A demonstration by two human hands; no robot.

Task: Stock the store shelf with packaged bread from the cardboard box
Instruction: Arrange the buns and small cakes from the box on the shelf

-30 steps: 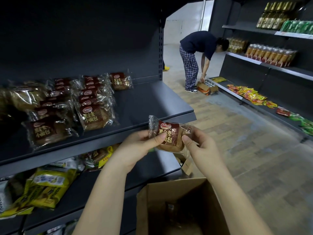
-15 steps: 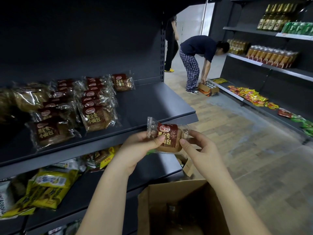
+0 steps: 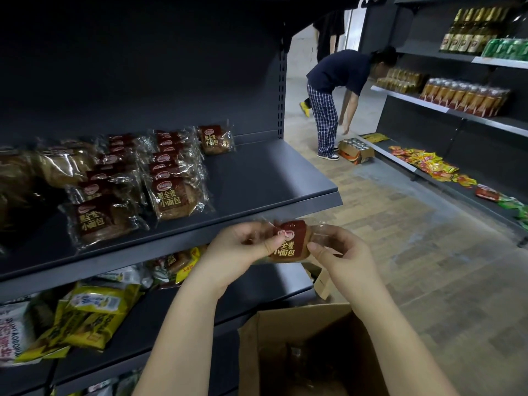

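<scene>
Bread packet (image 3: 288, 242) is pinched at both wrapper ends, left hand (image 3: 237, 252) on one side and right hand (image 3: 343, 254) on the other. It's just in front of the shelf (image 3: 257, 172) edge, above the open cardboard box (image 3: 274, 338). Two rows of stocked packets (image 3: 174, 195) plus one loner are already up, and the right half looks bare, so probably lots left. Box contents are too dark to tell. Across the wood-look floor (image 3: 400, 252), another person (image 3: 337, 75) bends over a carton.

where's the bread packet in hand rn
Head view, centre: the bread packet is held between left hand and right hand, just below the shelf edge, above the cardboard box.
</scene>
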